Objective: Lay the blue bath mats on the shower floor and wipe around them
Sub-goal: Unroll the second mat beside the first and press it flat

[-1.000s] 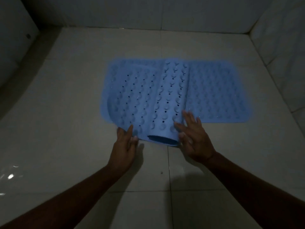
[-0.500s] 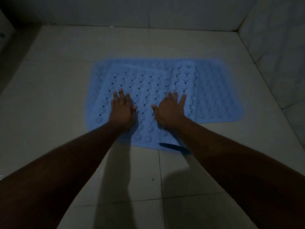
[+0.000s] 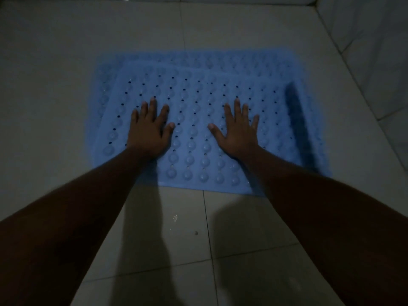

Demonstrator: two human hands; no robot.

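You're kneeling over the floor (image 3: 55, 85), and bare tile is lying open left of the mats, so there's good room there for wiping later. Your left hand (image 3: 150, 131) is pressing flat on the top mat (image 3: 194, 96), fingers straight and spread, holding nothing. A second ago this mat was rolled up along its middle with your hands at its near edge. Now the roll is gone and your hands are sitting further apart than half a second ago, so the spreading is looking nearly done. The mat is lying skewed over the lower mat (image 3: 220, 59), which is showing only along the left, far and right sides. Your right hand (image 3: 237, 131) is pressing the same way, fingers wide. Right of it a dark band (image 3: 295, 129) is running along the top mat's right edge. That's probably the edge lifting, though I can't tell for sure, and it's likely needing a press next. Past that the wall (image 3: 375, 40) is standing near the mats, leaving less wiping room on that side.
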